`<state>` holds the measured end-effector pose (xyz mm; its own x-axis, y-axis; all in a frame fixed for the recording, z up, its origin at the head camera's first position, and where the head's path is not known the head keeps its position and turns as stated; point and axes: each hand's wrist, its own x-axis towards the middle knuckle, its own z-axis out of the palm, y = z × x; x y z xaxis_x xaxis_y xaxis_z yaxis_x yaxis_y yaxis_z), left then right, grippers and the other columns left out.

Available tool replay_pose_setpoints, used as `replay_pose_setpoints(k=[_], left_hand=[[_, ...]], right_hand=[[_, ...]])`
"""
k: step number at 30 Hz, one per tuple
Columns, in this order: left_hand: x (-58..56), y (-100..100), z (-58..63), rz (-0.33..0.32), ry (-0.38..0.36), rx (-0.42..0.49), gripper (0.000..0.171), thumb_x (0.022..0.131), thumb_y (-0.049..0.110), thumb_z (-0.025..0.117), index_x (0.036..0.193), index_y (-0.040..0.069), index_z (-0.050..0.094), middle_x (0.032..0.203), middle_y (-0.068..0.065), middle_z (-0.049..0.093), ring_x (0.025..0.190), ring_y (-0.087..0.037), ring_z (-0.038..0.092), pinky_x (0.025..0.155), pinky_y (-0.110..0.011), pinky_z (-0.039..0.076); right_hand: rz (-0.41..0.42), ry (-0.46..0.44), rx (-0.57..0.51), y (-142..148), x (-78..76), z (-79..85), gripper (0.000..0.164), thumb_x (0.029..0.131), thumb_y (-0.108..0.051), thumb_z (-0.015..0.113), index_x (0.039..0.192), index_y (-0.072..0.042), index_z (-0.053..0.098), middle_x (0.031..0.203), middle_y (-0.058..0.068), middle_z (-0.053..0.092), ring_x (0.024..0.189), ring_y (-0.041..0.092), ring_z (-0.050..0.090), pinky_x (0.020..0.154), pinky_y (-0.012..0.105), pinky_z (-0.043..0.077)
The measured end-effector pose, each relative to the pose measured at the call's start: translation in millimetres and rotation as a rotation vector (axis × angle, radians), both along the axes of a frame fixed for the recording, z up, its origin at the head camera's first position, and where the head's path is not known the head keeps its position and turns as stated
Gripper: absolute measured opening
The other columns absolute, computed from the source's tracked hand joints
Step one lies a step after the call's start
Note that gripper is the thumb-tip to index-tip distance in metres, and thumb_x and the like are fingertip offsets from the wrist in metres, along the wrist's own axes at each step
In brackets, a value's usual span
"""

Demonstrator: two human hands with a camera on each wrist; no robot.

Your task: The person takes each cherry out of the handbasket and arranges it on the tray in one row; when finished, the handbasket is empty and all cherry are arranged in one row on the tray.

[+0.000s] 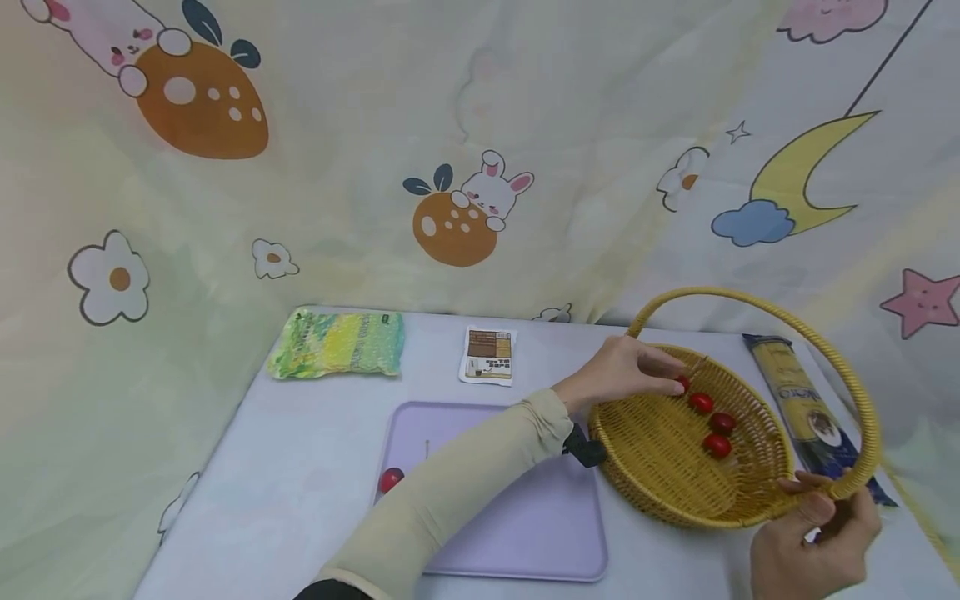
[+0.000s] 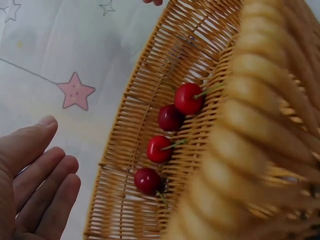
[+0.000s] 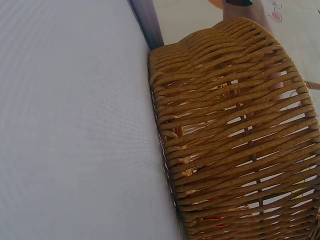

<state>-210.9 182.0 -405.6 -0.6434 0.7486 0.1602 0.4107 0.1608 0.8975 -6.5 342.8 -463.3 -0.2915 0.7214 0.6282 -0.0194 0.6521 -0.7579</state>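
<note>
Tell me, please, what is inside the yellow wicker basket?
Four red cherries lie inside the wicker basket, some with green stems showing. In the head view, the left hand covers part of the basket's far side; what it hides there cannot be seen.

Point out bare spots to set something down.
Free: white tabletop left of the lilac tray; the gap between green-yellow packet and white-brown packet; the tray's near right part, beside the sleeve. Crowded: right side, with wicker basket, cherries, left grip, right grip, blue-yellow packet.
</note>
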Motion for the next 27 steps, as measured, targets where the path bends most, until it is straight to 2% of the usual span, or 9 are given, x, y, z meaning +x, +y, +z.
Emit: replay_pose_setpoints(k=[7, 12, 19, 27], left_hand=[[-5.1, 21.2, 1.8, -0.004, -0.052, -0.014, 0.036, 0.093, 0.03, 0.081, 0.127, 0.021, 0.078, 0.112, 0.018, 0.078, 0.095, 0.014, 0.067, 0.084, -0.009, 0.053], [-9.5, 33.9, -0.7, 0.0, -0.013, -0.047, 0.038, 0.094, 0.033, 0.08, 0.13, 0.023, 0.076, 0.118, 0.017, 0.077, 0.098, 0.014, 0.066, 0.085, -0.008, 0.051], [-9.3, 47.2, -6.2, -0.031, -0.055, -0.057, 0.04, 0.094, 0.028, 0.081, 0.132, 0.018, 0.075, 0.121, 0.012, 0.077, 0.1, 0.012, 0.067, 0.086, -0.007, 0.05], [-15.7, 58.5, -16.2, -0.012, -0.015, -0.093, 0.039, 0.094, 0.027, 0.08, 0.132, 0.019, 0.074, 0.124, 0.011, 0.076, 0.102, 0.01, 0.067, 0.084, -0.006, 0.049]], right_hand=[[0.008, 0.002, 0.01, -0.9, -0.4, -0.2, 0.037, 0.112, -0.029, 0.041, 0.145, -0.017, 0.054, 0.108, -0.034, 0.054, 0.087, -0.016, 0.055, 0.08, 0.007, 0.041], [0.023, 0.02, 0.035, 2.3, -0.3, -1.8, 0.038, 0.112, -0.03, 0.041, 0.144, -0.014, 0.054, 0.109, -0.033, 0.055, 0.088, -0.016, 0.056, 0.08, 0.006, 0.041], [0.013, 0.003, 0.037, 0.1, 0.5, -0.1, 0.039, 0.112, -0.03, 0.04, 0.145, -0.013, 0.053, 0.109, -0.033, 0.054, 0.087, -0.017, 0.054, 0.08, 0.006, 0.04], [0.004, -0.001, 0.032, -2.6, 0.3, 0.9, 0.042, 0.112, -0.034, 0.04, 0.146, -0.013, 0.053, 0.109, -0.03, 0.055, 0.087, -0.017, 0.054, 0.08, 0.006, 0.04]])
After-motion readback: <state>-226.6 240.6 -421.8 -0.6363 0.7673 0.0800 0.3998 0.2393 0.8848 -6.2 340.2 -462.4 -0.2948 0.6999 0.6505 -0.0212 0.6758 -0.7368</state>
